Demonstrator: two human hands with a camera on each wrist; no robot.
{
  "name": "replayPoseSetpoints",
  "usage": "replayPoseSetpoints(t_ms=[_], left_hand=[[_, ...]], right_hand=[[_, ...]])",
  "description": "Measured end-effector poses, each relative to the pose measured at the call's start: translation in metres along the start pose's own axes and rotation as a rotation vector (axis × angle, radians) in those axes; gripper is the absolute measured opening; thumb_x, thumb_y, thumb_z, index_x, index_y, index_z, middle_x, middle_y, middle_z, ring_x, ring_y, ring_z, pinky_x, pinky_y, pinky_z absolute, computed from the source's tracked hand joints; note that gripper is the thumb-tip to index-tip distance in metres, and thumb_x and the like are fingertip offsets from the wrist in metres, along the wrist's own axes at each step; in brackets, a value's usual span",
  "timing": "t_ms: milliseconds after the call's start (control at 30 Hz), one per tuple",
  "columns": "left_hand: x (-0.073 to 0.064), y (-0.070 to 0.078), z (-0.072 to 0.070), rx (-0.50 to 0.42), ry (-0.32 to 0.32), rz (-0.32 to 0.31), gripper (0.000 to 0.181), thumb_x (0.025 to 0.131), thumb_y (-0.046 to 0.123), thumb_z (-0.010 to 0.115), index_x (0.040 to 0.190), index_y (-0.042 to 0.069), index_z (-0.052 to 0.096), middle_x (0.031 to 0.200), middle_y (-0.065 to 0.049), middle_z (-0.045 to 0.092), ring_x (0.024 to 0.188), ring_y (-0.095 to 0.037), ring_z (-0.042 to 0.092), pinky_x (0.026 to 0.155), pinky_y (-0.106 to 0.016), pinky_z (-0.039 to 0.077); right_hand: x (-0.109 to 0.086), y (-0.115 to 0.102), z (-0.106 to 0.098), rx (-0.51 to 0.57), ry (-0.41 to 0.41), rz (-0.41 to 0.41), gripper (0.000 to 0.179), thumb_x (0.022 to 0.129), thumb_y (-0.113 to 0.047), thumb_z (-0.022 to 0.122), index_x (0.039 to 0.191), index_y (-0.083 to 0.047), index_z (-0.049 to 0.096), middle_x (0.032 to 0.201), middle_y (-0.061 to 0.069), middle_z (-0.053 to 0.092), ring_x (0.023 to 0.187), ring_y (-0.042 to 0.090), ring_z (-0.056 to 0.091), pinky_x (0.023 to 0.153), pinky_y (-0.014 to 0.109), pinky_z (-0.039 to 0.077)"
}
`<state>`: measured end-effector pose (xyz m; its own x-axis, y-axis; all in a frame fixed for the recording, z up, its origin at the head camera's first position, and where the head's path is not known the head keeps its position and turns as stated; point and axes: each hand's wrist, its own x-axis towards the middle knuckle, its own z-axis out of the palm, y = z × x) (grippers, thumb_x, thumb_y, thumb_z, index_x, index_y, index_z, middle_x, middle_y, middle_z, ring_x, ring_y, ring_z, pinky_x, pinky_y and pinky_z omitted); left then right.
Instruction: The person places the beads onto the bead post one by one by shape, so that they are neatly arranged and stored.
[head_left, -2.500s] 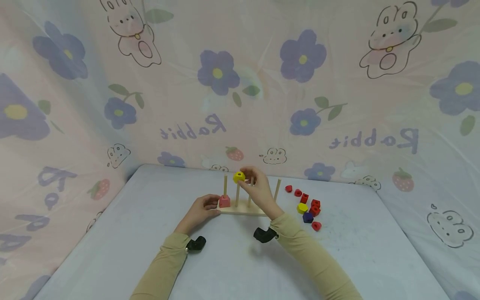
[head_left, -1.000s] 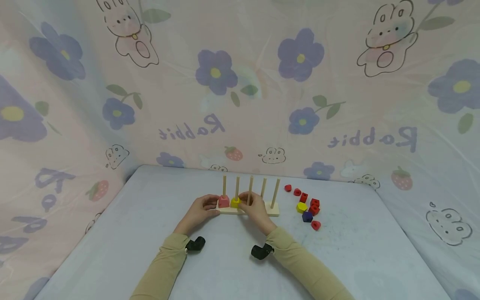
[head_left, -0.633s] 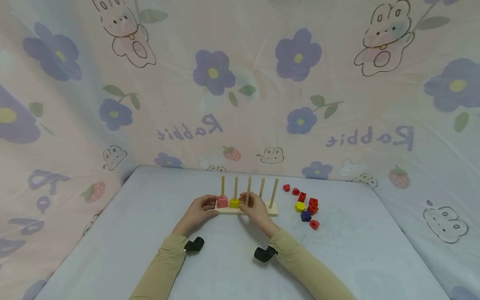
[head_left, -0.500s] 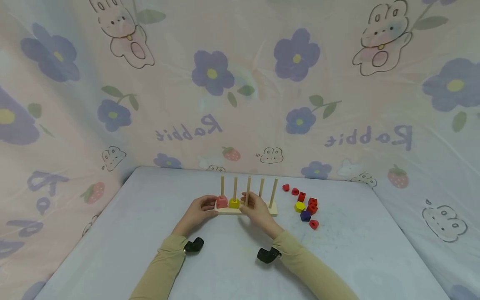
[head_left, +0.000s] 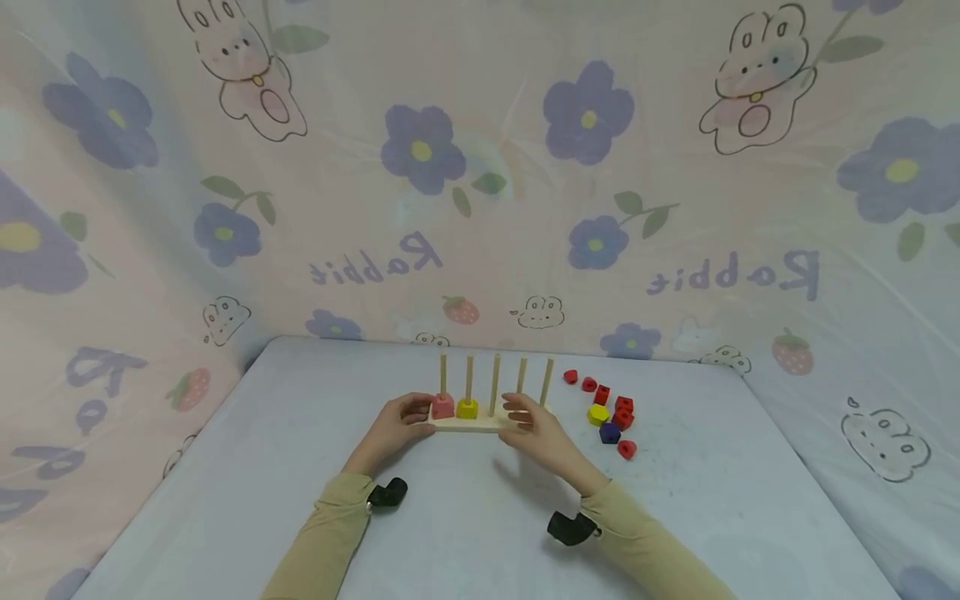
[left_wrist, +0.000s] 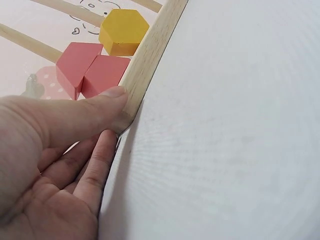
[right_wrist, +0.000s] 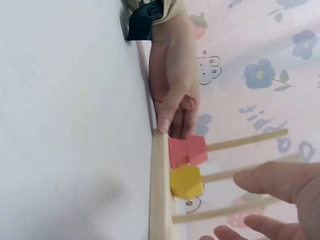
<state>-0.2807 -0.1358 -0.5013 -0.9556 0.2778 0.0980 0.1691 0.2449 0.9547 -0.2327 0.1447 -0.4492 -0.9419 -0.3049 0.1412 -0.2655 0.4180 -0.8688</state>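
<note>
A wooden peg stand (head_left: 467, 424) with several upright pegs stands on the table. Two pink blocks (left_wrist: 79, 64) sit on its leftmost peg, and a yellow hexagonal bead (head_left: 467, 409) lies at the foot of the peg beside it. My left hand (head_left: 392, 427) grips the stand's left end, its thumb against the base next to the pink blocks. Apart from the beads, my right hand (head_left: 542, 433) hovers in front of the right-hand pegs and partly hides them. In the right wrist view its fingers (right_wrist: 272, 180) are spread, holding nothing.
Right of the stand lie several loose beads: red ones such as a red bead (head_left: 627, 449), a yellow bead (head_left: 597, 414) and a dark blue bead (head_left: 610, 433). A patterned cloth (head_left: 480, 208) hangs behind the white table (head_left: 450, 533).
My right hand has lowered the yellow bead down the second peg, let go of it and drawn back to the right. The left hand has kept its grip on the stand.
</note>
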Motion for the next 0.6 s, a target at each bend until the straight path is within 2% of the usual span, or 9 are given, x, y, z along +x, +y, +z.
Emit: replayPoseSetpoints(t_ms=[200, 600], left_hand=[[-0.001, 0.000, 0.000, 0.005, 0.015, -0.014, 0.050, 0.081, -0.001, 0.073, 0.128, 0.002, 0.055, 0.122, -0.016, 0.059, 0.109, -0.029, 0.059, 0.090, -0.032, 0.050], [0.000, -0.002, 0.001, 0.025, 0.025, -0.028, 0.050, 0.081, 0.000, 0.074, 0.127, 0.004, 0.056, 0.121, -0.012, 0.060, 0.108, -0.026, 0.059, 0.088, -0.031, 0.051]], right_hand=[[-0.015, 0.009, -0.029, -0.019, -0.018, -0.020, 0.051, 0.088, -0.007, 0.068, 0.135, -0.002, 0.047, 0.127, 0.023, 0.054, 0.115, 0.039, 0.052, 0.097, 0.052, 0.043], [-0.030, 0.031, -0.095, -0.105, 0.070, -0.015, 0.039, 0.088, -0.004, 0.068, 0.124, 0.003, 0.054, 0.119, 0.025, 0.057, 0.109, 0.042, 0.056, 0.094, 0.052, 0.045]])
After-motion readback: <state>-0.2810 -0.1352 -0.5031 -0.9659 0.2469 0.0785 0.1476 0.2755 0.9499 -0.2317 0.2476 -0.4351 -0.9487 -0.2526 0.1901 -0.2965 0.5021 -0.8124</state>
